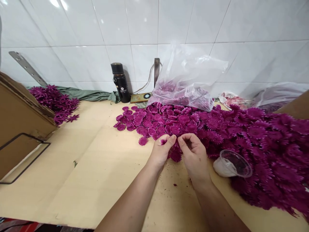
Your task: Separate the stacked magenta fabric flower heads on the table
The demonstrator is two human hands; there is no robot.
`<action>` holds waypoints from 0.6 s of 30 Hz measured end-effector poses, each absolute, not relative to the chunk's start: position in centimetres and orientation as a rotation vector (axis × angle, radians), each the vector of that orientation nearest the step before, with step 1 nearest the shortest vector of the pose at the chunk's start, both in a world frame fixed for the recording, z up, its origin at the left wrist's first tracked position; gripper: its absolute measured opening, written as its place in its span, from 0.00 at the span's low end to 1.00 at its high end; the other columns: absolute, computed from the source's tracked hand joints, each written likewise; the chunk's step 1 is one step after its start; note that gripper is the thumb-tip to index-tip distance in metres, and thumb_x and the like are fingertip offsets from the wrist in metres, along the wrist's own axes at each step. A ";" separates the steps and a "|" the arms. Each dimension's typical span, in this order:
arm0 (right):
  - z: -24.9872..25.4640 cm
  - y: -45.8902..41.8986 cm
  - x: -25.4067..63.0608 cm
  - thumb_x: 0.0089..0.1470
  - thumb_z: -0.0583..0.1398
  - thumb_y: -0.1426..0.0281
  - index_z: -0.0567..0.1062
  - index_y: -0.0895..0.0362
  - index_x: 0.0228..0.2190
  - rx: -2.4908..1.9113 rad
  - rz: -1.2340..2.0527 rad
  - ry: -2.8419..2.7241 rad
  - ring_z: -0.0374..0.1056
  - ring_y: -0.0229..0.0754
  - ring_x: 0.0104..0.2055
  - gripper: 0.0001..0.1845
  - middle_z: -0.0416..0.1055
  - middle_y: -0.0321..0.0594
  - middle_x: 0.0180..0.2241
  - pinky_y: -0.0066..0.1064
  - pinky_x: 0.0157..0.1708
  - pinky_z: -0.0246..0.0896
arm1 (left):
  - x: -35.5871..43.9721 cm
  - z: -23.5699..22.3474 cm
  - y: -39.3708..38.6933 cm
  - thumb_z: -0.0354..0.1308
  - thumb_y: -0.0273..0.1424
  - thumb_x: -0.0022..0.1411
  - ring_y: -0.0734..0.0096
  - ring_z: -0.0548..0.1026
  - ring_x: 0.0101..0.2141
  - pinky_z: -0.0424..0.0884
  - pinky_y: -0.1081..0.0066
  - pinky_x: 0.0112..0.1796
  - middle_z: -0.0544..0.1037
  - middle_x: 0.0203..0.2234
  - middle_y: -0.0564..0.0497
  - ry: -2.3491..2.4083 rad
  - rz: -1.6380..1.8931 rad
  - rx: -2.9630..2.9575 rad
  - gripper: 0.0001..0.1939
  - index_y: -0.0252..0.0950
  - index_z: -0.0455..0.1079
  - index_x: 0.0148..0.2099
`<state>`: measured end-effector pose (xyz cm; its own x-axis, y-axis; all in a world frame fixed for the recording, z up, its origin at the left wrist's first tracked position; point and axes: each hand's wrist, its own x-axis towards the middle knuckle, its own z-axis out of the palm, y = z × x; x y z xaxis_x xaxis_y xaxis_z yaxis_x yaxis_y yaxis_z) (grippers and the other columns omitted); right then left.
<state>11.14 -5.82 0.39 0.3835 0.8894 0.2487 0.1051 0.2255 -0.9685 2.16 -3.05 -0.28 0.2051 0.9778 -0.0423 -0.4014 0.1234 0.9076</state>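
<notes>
Both hands meet in front of a large heap of purple artificial flower heads [171,124]. My left hand [162,149] is closed in a pinch, thumb against the fingers, and a bit of purple petal [163,141] shows in its curl. Close beside it, my right hand [195,154] pinches thumb to forefinger near the left thumb tip. Whatever lies between the right fingertips is too small to make out. Just below the fingertips, a purple flower head [176,157] is partly hidden. To the right, a clear plastic cup [238,164] with something whitish inside leans against the heap.
A clear plastic bag [190,74] of flower heads stands against the tiled wall. Left of it are a black bottle [122,85] and a gold box-like device [141,97]. A cardboard box [21,119], a wire frame [26,162] and star-shaped purple pieces [56,103] occupy the left side.
</notes>
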 end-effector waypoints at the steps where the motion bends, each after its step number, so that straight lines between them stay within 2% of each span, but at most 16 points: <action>1: 0.5 -5.7 11.1 0.47 0.60 0.63 0.69 0.55 0.23 -1.240 0.712 -1.048 0.57 0.36 0.25 0.09 0.63 0.32 0.22 0.29 0.26 0.55 | 2.0 -0.2 -3.0 0.65 0.49 0.39 0.83 0.52 0.19 0.49 0.77 0.22 0.54 0.15 0.60 0.805 1.194 0.907 0.27 0.35 0.54 0.19; 7: 1.1 -5.6 11.6 0.45 0.63 0.61 0.71 0.55 0.32 -1.219 0.889 -1.153 0.58 0.35 0.23 0.13 0.65 0.32 0.23 0.28 0.24 0.56 | 0.7 -0.2 -2.7 0.65 0.50 0.38 0.84 0.51 0.17 0.46 0.77 0.20 0.54 0.13 0.61 0.841 1.155 0.881 0.28 0.36 0.53 0.19; 10: 1.1 -5.8 11.4 0.44 0.63 0.62 0.72 0.56 0.28 -1.184 0.982 -1.295 0.61 0.36 0.26 0.11 0.68 0.34 0.24 0.29 0.26 0.58 | 0.6 -0.3 -2.7 0.65 0.51 0.37 0.84 0.52 0.16 0.47 0.77 0.19 0.54 0.13 0.61 0.810 1.097 0.902 0.28 0.36 0.55 0.20; 13: 1.2 -5.6 11.9 0.43 0.64 0.63 0.69 0.55 0.23 -1.184 0.908 -1.192 0.58 0.34 0.23 0.11 0.64 0.31 0.20 0.27 0.23 0.55 | 0.5 -0.3 -2.8 0.65 0.50 0.38 0.84 0.51 0.15 0.46 0.77 0.18 0.54 0.12 0.62 0.805 1.112 0.875 0.28 0.36 0.53 0.20; 15: 1.3 -5.4 12.8 0.43 0.65 0.62 0.68 0.54 0.23 -1.168 0.832 -1.014 0.55 0.32 0.20 0.12 0.61 0.29 0.19 0.25 0.20 0.52 | 0.3 -0.1 -2.6 0.65 0.49 0.39 0.85 0.50 0.15 0.45 0.78 0.18 0.53 0.12 0.62 0.809 1.168 0.806 0.28 0.36 0.52 0.20; 18: 1.3 -5.5 13.9 0.42 0.65 0.61 0.68 0.53 0.24 -1.127 0.844 -0.845 0.56 0.31 0.21 0.13 0.62 0.28 0.20 0.24 0.21 0.53 | -0.1 0.1 -2.3 0.65 0.47 0.41 0.84 0.51 0.15 0.47 0.78 0.18 0.53 0.13 0.62 0.814 1.271 0.718 0.26 0.37 0.52 0.22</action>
